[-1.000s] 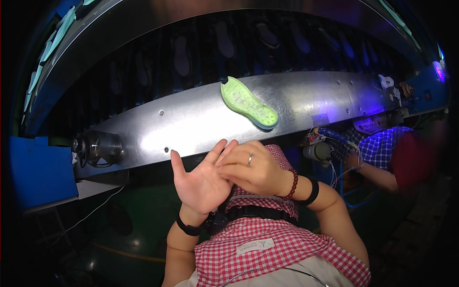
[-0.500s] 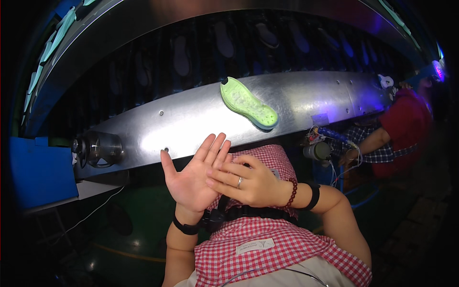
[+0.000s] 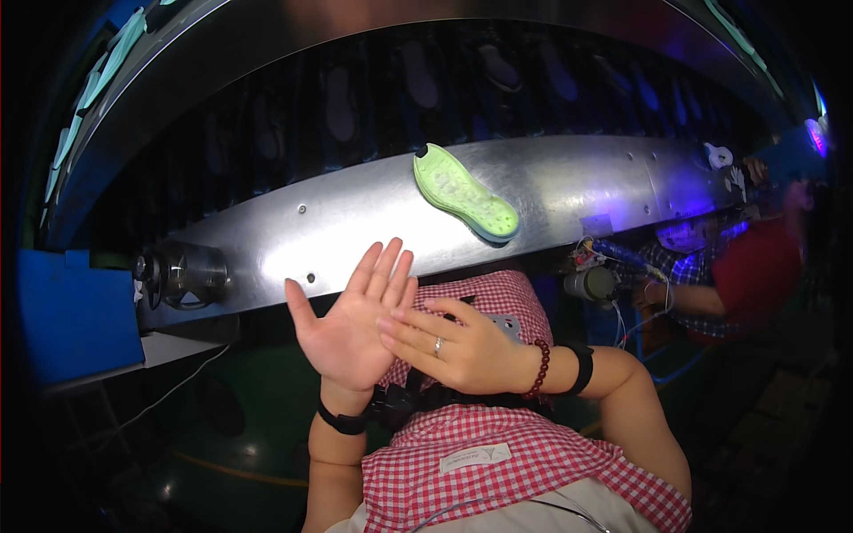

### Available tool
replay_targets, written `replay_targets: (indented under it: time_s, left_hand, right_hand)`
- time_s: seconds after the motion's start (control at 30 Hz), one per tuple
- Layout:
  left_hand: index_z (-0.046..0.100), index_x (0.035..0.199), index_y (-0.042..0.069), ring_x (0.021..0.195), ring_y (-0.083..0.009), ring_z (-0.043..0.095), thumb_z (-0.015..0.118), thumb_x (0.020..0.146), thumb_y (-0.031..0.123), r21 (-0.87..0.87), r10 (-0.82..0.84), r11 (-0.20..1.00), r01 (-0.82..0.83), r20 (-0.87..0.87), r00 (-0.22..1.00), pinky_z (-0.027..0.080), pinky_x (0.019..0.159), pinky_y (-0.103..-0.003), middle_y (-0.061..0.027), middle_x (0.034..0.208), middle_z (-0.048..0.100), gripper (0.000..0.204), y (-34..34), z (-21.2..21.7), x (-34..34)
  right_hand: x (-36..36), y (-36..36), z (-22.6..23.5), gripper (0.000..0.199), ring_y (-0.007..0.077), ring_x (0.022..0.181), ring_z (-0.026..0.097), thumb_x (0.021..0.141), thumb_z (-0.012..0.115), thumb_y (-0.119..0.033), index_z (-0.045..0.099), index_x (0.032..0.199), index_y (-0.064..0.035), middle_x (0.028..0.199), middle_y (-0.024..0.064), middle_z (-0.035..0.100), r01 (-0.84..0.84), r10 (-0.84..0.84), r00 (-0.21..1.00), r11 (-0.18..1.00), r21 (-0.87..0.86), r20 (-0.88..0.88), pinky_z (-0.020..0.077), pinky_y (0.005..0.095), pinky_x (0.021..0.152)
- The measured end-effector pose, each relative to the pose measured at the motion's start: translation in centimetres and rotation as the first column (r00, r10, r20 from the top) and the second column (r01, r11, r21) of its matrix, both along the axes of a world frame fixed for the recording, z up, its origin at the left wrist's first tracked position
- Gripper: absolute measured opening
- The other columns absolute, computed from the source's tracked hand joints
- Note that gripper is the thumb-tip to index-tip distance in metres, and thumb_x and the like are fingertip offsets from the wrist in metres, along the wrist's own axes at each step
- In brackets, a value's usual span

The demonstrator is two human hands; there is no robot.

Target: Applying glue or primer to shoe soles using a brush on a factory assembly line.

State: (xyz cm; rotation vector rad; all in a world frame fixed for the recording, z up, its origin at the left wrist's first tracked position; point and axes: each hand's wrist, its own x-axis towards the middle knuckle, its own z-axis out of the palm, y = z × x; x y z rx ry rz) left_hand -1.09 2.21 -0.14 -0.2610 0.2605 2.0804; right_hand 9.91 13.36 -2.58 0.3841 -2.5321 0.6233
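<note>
My left hand [image 3: 346, 329] is held palm up with its fingers spread, holding nothing. Across the base of its palm and little-finger side lie the outstretched fingers of my right hand [image 3: 466, 349], which wears a ring and a beaded bracelet. No object shows between the two hands. Beyond them, a light green shoe sole [image 3: 455, 188] with a black patch at its far end rests slantwise on the metal worktop [image 3: 364, 204]. Neither hand touches the sole or the worktop.
A dark conveyor [image 3: 382, 98] carrying several soles runs behind the worktop. At the left stand a glass pot [image 3: 200, 274] and a blue box [image 3: 75, 311]. To the right are a round canister [image 3: 589, 283] with wires and a person in a red top [image 3: 755, 275].
My left hand has shifted slightly left and farther out, and my right fingers have slid a little along its palm. The person at the right has leaned and moved an arm.
</note>
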Motion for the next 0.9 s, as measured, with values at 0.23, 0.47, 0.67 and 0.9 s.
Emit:
replay_targets:
  time_s: [0.23, 0.47, 0.67, 0.9]
  left_hand:
    - [0.008, 0.139, 0.002, 0.135, -0.0292, 0.008, 0.031, 0.077, 0.073, 0.001, 0.005, 1.000, -0.004, -0.202, 0.979, 0.007, 0.110, -0.040, -0.0171, 0.145, 0.007, 0.097, 0.1, 0.9, 0.0]
    - [0.003, 0.140, 0.005, 0.135, -0.0291, 0.005, 0.031, 0.082, 0.066, 0.114, 0.220, 0.975, -0.192, -0.336, 0.916, 0.003, 0.110, -0.042, -0.0160, 0.146, 0.003, 0.089, 1.0, 1.8, 0.7]
    - [0.005, 0.140, 0.006, 0.135, -0.0273, 0.005, 0.031, 0.083, 0.064, 0.162, 0.355, 0.935, -0.316, -0.397, 0.846, 0.003, 0.110, -0.040, -0.0143, 0.146, 0.003, 0.085, 1.2, 2.4, 1.0]
    - [0.005, 0.140, 0.006, 0.135, -0.0244, 0.005, 0.025, 0.079, 0.071, 0.142, 0.400, 0.917, -0.374, -0.354, 0.846, 0.004, 0.111, -0.037, -0.0129, 0.147, 0.004, 0.092, 1.2, 2.9, 1.0]
  right_hand:
    - [0.4, -0.1, 0.8, 0.036, 0.0178, 0.091, 0.054, 0.069, 0.057, -0.011, 0.062, 0.105, -0.0084, 0.105, 0.0036, 0.057, 0.003, -0.008, 0.998, 0.997, -0.079, -0.065, 0.0418, 0.0328, 0.081]
    - [-1.2, -1.0, 2.1, 0.044, 0.0162, 0.084, 0.052, 0.065, 0.058, -0.010, 0.061, 0.109, -0.0097, 0.096, 0.0030, 0.053, 0.128, -0.135, 0.987, 0.988, -0.084, -0.091, 0.0391, 0.0322, 0.078]
    - [-1.5, -1.6, 2.5, 0.039, 0.0162, 0.085, 0.051, 0.070, 0.056, -0.014, 0.059, 0.109, -0.0071, 0.102, 0.0060, 0.054, 0.184, -0.194, 0.977, 0.975, -0.125, -0.082, 0.0394, 0.0305, 0.074]
    - [-2.1, -2.0, 2.9, 0.037, 0.0177, 0.089, 0.052, 0.072, 0.056, -0.014, 0.060, 0.108, -0.0079, 0.106, 0.0079, 0.055, 0.183, -0.198, 0.974, 0.974, -0.137, -0.111, 0.0395, 0.0306, 0.076]
